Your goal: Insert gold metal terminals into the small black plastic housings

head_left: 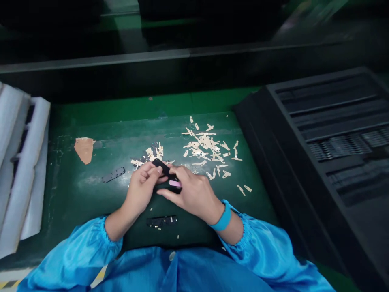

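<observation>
In the head view, you have one black plastic part (pixel 161 165) up between your two hands, over the middle of the worktop (pixel 69 198). Your left hand (pixel 142 182) has thumb and fingers pinched on it. Your right hand (pixel 191 188) is curled at the part's other end, thumb and forefinger apart, with one pink strip (pixel 174 183) showing beneath the fingers; you cannot tell from here whether they grip it.

Two more black parts lie loose: one (pixel 113 174) left of your left hand, one (pixel 161 221) towards the worktop's near edge. One brown scrap (pixel 84 150) sits near the left edge. Cream slips make two heaps, too many to count: a large one (pixel 206 144) towards the far right corner and a smaller one (pixel 154 152) just beyond your hands. Two slips (pixel 248 188) lie apart near the right edge.

One black tray (pixel 261 129) stands along the right edge; its compartments show ribbed strips, contents too dark to tell. At least three white foam sheets (pixel 35 138) lean together at the left edge.
</observation>
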Available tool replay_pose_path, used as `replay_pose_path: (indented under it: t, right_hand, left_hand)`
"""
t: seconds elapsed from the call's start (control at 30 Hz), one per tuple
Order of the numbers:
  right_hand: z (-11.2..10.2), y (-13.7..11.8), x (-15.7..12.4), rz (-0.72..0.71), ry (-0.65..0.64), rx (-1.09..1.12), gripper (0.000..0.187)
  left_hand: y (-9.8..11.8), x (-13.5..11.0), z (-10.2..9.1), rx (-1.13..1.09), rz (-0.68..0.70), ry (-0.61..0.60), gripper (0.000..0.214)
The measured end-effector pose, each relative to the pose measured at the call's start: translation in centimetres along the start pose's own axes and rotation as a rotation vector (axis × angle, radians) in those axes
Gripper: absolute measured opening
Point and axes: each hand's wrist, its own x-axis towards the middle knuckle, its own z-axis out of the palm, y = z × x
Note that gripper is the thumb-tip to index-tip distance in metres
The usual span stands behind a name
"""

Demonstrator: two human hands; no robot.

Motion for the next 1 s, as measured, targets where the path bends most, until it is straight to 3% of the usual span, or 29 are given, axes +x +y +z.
replay_pose_path:
  t: [0.1,0.17,0.23,0.37,0.47,0.57,0.77,1.0]
  right_hand:
    - [-1.5,0.7,-0.3,0.005,0.220,0.165,0.020]
    - [-2.3,1.4,-0.3,0.068,0.385,0.283,0.037]
    - [-2.6,2.0,-0.3,0.127,0.446,0.312,0.048]
    - [-1.8,2.0,-0.4,0.311,0.402,0.451,0.057]
    - [-0.9,1.2,-0.5,0.354,0.314,0.659,0.041]
    - [-0.6,0.4,-0.4,0.261,0.226,0.553,0.019]
    - [-0.6,0.4,0.2,-0.064,0.203,0.338,0.032]
    - [-0.7,0.5,0.0,-0.084,0.128,0.300,0.030]
  left_hand:
    - [-0.1,0.1,-0.3,-0.033,-0.066,0.013,0.030]
    - [-0.2,0.1,-0.4,-0.030,-0.097,-0.016,0.031]
    - [-0.3,0.1,-0.3,-0.034,-0.102,-0.022,0.034]
    - [-0.4,0.2,-0.3,-0.018,-0.097,-0.020,0.039]
    - [-0.5,0.3,-0.3,-0.010,-0.081,-0.028,0.039]
    - [-0.5,0.4,-0.4,-0.004,-0.066,-0.019,0.040]
    - [-0.3,0.2,-0.3,-0.027,-0.061,0.013,0.031]
    - [-0.6,0.2,-0.4,-0.026,-0.054,0.025,0.026]
